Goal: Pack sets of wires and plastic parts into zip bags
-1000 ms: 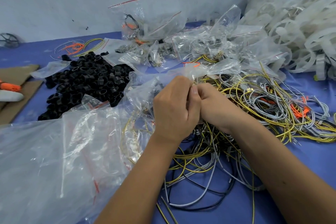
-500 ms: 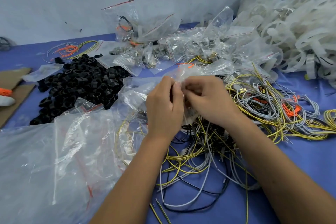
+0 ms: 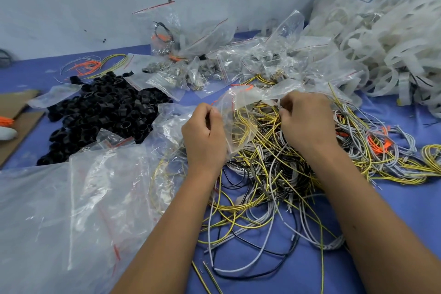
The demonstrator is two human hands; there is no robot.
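Surface: blue cloth-covered surface, set against a pale wall.
White parts: large clear sack of white plastic rings and strips at far right, a handwritten number on it.
Empty bags: heap of large clear plastic bags at near left, partly over the wire pile's left edge.
Wires: tangled pile of yellow, grey and black wires at centre, under both hands and spreading right.
Black parts: mound of black plastic rings at left, beside the bag heap.
Filled bags: cluster of small clear zip bags with red seal lines at the back, between the black mound and the white sack.
Zip bag in work: small clear zip bag with a red seal strip, held above the wire pile between the hands; yellow wires show through it.
Left hand: grip pinches the bag's left edge, fingers curled.
Right hand: grip clenched at the bag's right edge, pinching the plastic; what else it holds I cannot tell.
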